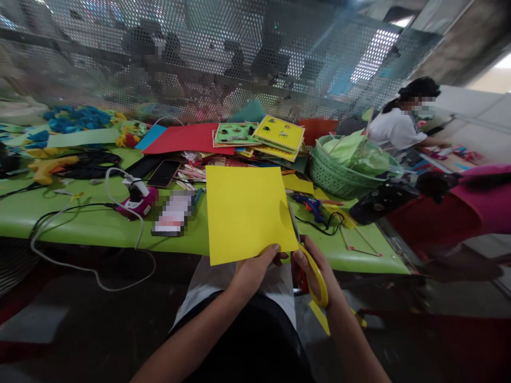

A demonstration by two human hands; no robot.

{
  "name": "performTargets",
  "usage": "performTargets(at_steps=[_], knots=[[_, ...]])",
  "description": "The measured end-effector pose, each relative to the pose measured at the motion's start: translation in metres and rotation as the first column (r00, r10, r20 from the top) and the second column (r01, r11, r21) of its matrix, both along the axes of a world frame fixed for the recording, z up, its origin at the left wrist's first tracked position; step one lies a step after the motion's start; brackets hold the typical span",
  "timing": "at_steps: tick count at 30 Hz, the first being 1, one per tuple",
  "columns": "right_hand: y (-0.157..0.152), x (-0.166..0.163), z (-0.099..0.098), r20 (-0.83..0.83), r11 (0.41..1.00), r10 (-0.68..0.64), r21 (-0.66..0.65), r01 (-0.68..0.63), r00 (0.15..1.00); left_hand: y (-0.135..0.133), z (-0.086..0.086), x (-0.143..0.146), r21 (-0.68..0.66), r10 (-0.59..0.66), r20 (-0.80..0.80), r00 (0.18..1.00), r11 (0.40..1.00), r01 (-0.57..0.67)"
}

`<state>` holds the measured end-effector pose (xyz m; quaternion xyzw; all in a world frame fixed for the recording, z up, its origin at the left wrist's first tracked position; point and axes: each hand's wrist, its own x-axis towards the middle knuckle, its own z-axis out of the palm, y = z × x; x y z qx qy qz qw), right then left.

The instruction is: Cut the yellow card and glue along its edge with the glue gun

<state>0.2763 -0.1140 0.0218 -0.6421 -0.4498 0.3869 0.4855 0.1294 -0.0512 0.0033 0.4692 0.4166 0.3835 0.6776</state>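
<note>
A sheet of yellow paper (247, 210) is held up in front of me, over the table's front edge. My left hand (255, 269) pinches its lower edge, thumb on top and fingers underneath. In my right hand (315, 268) is a pair of scissors (320, 282) with yellow handles, fingers wrapped through the loops. The blades run along the right side of the sheet, near its lower right corner; how far they are parted I cannot make out. Below my right hand, a yellow paper strip (319, 317) shows beside my lap.
On the green table (80, 229) are a pink power socket (138, 202) with cables, phones (163, 174), a blue glue gun (313, 206), red paper (183, 139), stacked picture cards (279, 133) and a green basket (335, 170). A metal mesh stands behind. Another person (399, 125) sits at right.
</note>
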Motion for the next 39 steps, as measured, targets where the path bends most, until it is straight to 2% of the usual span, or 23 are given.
performTargets(at_steps=[3,10,14,18,21,25,27,30,34,39], knots=[[0.001,-0.002,0.001,-0.018,1.0,-0.01,0.009,0.011,1.0,-0.002,-0.003,0.0,0.0,0.007,-0.008,1.0,1.0,-0.007],[0.001,-0.008,-0.004,-0.086,0.998,-0.046,0.038,0.05,0.995,-0.003,0.004,-0.001,0.047,0.003,-0.085,0.996,0.999,0.001],[0.002,-0.007,-0.004,-0.081,0.997,-0.056,0.041,0.06,0.995,-0.005,0.006,-0.002,-0.008,-0.006,-0.112,0.994,1.0,0.005],[0.001,-0.007,0.0,-0.053,0.999,-0.041,0.011,0.041,0.998,-0.006,0.0,-0.001,-0.022,-0.03,-0.144,0.989,0.999,0.027],[0.0,-0.005,0.002,-0.042,0.998,-0.049,0.023,0.05,0.998,-0.006,-0.006,-0.001,-0.009,-0.039,-0.091,0.995,0.999,0.039],[0.001,0.004,0.001,-0.068,0.999,0.026,0.043,-0.023,0.997,-0.006,-0.006,0.0,-0.064,-0.031,-0.007,1.0,0.998,0.03],[0.002,0.008,0.001,-0.07,0.996,0.073,0.06,-0.069,0.995,-0.007,-0.003,0.0,-0.103,-0.002,-0.028,1.0,0.995,-0.001],[0.002,0.007,0.001,-0.078,0.997,0.062,0.045,-0.058,0.995,-0.007,0.001,0.0,-0.131,-0.015,-0.099,0.995,0.991,0.002],[0.0,0.002,0.003,-0.086,0.999,0.04,0.0,-0.04,0.995,-0.009,0.003,-0.003,-0.092,-0.073,-0.17,0.983,0.994,0.058],[0.001,0.004,0.003,-0.012,0.999,0.021,-0.031,-0.021,1.0,-0.011,0.006,-0.008,-0.011,-0.117,-0.203,0.972,0.993,0.117]])
